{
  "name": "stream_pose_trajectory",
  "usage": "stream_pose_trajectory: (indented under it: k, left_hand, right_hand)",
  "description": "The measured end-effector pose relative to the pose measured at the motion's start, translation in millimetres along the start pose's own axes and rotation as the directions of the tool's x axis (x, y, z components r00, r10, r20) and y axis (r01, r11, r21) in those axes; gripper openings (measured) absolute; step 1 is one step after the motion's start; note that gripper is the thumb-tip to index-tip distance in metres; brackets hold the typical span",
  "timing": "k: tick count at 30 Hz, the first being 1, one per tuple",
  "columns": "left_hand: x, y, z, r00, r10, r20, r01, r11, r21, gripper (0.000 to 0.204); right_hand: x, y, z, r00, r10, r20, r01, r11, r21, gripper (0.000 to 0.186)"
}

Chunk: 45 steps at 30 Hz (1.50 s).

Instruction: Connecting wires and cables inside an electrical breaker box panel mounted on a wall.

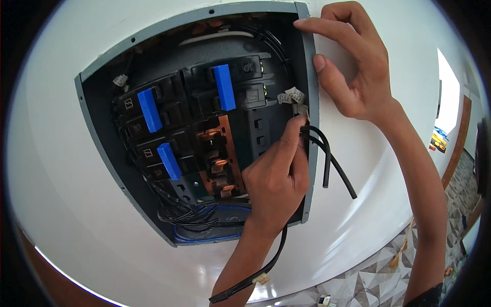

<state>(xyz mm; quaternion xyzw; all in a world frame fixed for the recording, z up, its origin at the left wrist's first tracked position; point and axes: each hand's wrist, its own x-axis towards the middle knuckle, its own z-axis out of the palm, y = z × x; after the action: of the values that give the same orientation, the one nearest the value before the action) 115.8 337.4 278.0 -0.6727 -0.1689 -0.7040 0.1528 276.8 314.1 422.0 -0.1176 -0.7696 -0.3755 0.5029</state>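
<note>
A grey electrical panel box (pixel 310 110) with a dark inside hangs on the white wall. At its right side my left hand (pixel 276 179) pinches black wires (pixel 327 171) with index finger and thumb; their cut ends bend out over the box edge. Paper tags (pixel 292 95) are wrapped on the wires just above the fingertips. My right hand (pixel 360 66) is up at the box's upper right edge, its index finger and thumb spread against the rim. Black circuit breakers (pixel 176 143) with blue handles (pixel 224 87) fill the middle of the box.
Copper busbars (pixel 232 153) are exposed beside the breakers. Bundled black wires (pixel 189 214) lie along the box's bottom. One tagged black wire (pixel 279 256) hangs below the box across my left forearm. A patterned tile floor (pixel 378 276) and yellow-and-blue items (pixel 439 139) show at the right.
</note>
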Motion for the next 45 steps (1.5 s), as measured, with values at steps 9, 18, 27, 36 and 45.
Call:
stream_pose_trajectory:
  k: [9,18,27,36,45]
  left_hand:
    - [1,3,-1,1.0,-0.003,0.027,0.003,1.0,0.024,0.046]
    - [-3,7,-5,0.993,-0.087,0.076,0.084,0.996,0.038,0.045]
    - [0,11,-4,0.999,0.03,0.027,-0.033,0.991,0.131,0.044]
    - [-8,5,-1,0.999,-0.017,0.045,0.013,0.995,0.1,0.045]
    - [-11,11,-6,0.989,-0.098,0.115,0.071,0.973,0.221,0.043]
  right_hand:
    - [1,-2,-7,1.0,-0.019,0.006,0.019,1.0,-0.008,0.039]
    - [2,-2,-7,0.999,0.005,0.046,-0.005,1.0,0.019,0.04]
    - [-3,1,0,0.997,-0.076,-0.001,0.076,0.997,-0.024,0.04]
    - [-6,5,5,0.991,-0.133,-0.019,0.13,0.985,-0.111,0.041]
    - [-9,9,6,0.987,-0.151,-0.055,0.147,0.987,-0.059,0.038]
